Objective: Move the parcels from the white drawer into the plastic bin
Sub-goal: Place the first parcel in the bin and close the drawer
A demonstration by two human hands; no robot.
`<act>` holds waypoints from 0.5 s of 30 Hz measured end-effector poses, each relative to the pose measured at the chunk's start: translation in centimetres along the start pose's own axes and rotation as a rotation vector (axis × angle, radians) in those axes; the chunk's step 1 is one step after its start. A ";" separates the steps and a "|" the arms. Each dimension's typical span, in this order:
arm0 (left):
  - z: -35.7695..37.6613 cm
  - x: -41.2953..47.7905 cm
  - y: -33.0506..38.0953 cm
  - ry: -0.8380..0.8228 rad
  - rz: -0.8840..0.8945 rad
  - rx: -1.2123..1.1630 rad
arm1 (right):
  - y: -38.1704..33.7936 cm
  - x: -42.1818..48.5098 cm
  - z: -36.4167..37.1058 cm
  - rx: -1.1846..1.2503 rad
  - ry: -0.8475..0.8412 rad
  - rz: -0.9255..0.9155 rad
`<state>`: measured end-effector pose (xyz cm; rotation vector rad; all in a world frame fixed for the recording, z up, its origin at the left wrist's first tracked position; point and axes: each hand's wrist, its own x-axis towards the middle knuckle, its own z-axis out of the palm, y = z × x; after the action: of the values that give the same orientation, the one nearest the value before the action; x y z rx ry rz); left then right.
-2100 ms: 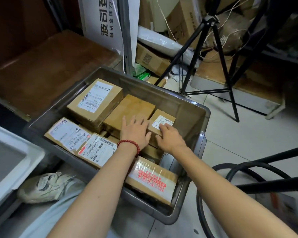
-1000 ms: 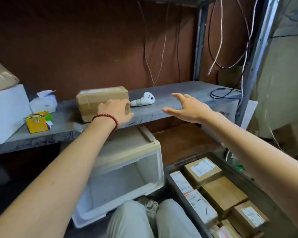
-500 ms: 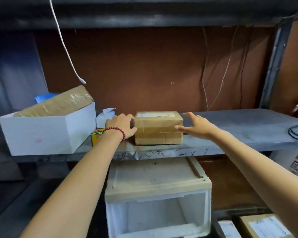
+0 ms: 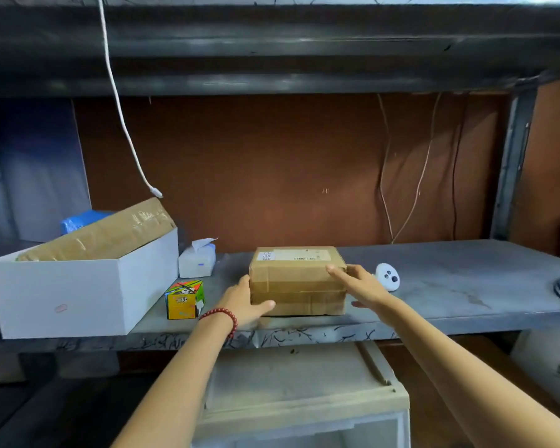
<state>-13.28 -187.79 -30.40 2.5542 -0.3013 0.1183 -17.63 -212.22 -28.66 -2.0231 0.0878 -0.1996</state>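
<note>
A brown cardboard parcel (image 4: pixel 297 279) with a white label on top stands on the grey shelf (image 4: pixel 450 295). My left hand (image 4: pixel 244 305), with a red bead bracelet at the wrist, grips the parcel's lower left corner, its thumb lying across the front face. My right hand (image 4: pixel 361 286) presses against the parcel's right side with straight fingers. Below the shelf is the white drawer unit (image 4: pixel 304 396); its opening is cut off by the frame's bottom edge. The plastic bin is out of view.
On the shelf to the left are a white box (image 4: pixel 78 292) holding a large brown package, a tissue pack (image 4: pixel 197 261) and a small colourful carton (image 4: pixel 184 299). A white controller (image 4: pixel 388 276) lies just right of the parcel. A white cable (image 4: pixel 123 124) hangs down.
My view has risen from the bin to the shelf. Both hands left the bin's parcels and closed in on the shelf parcel, the left one moving from its top corner down to its lower left corner.
</note>
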 end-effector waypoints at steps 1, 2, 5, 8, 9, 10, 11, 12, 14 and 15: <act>0.3 -0.1 0.3 0.012 0.009 -0.038 | -0.1 -0.1 -0.1 0.042 0.010 0.013; 0.4 -0.2 0.6 0.029 0.007 -0.077 | -0.1 -0.2 -0.2 0.075 0.027 0.028; 0.3 -0.8 1.3 0.091 0.018 -0.196 | -0.3 -0.9 -0.9 0.166 0.069 0.083; 0.0 -2.0 2.3 0.175 0.086 -0.372 | -0.3 -2.0 -1.7 0.208 0.086 0.080; 0.0 -2.6 2.8 0.209 0.107 -0.427 | -0.3 -2.5 -2.0 0.230 0.096 0.072; 0.1 -3.2 3.3 0.241 0.127 -0.473 | -0.3 -3.0 -2.3 0.266 0.108 0.066; 0.2 -4.0 4.0 0.270 0.147 -0.510 | -0.3 -3.6 -2.6 0.311 0.118 0.059; 0.4 -4.9 4.6 0.294 0.163 -0.544 | -0.3 -4.2 -2.9 0.355 0.129 0.052; 0.7 -6.7 5.9 0.324 0.182 -0.610 | -0.3 -5.6 -3.5 0.411 0.160 0.027; 0.8 -7.5 6.3 0.328 0.188 -0.643 | -0.2 -6.4 -3.8 0.430 0.182 0.009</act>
<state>-22.07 -191.98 -28.83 1.8319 -0.3783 0.4312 -24.60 -214.57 -27.52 -1.5737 0.1544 -0.3641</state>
